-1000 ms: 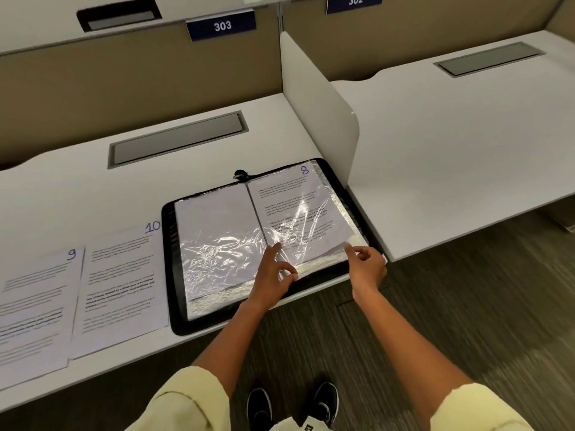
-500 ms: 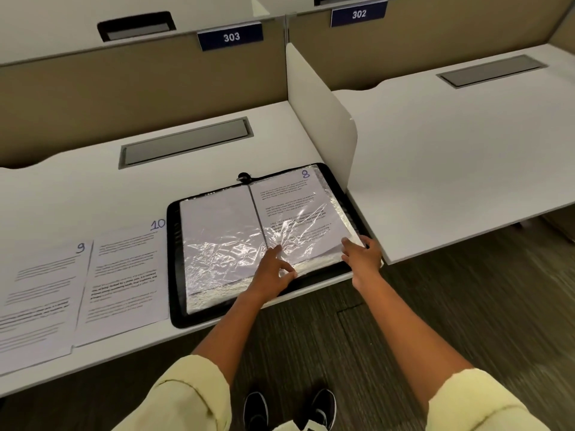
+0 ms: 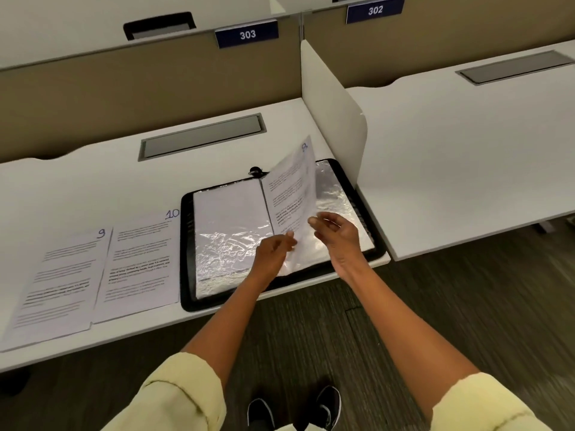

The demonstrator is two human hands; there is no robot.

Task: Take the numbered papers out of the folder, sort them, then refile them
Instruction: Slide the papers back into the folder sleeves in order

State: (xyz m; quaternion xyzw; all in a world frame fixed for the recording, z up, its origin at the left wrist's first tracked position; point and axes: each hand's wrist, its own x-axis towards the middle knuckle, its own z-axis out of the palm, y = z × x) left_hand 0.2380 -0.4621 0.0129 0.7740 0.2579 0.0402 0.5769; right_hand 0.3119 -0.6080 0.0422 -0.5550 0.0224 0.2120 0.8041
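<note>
A black folder lay open on the white desk, close to the desk's front edge and just beside the upright divider. Its pages were clear, crinkled plastic sleeves. A sleeve holding sheet 8 was seen lifted off the right half of the folder, standing tilted above the spine with its numbered corner uppermost. The lower edge of that sleeve was pinched by the left hand, with the fingers curled round it. The right hand was held just to the right of the lifted sleeve, its fingers loosely spread and relaxed; whether the fingertips touched the plastic could not be told. Nothing was gripped by it.

Two loose papers were laid flat on the desk to the left of the folder: sheet 10 just beside the folder's left edge, and sheet 9 beside that, overlapped slightly by sheet 10.

A grey recessed panel was set in the desk behind the folder. On the partition behind, a blue plate marked 303 was fixed, and another marked 302 above the neighbouring desk.
</note>
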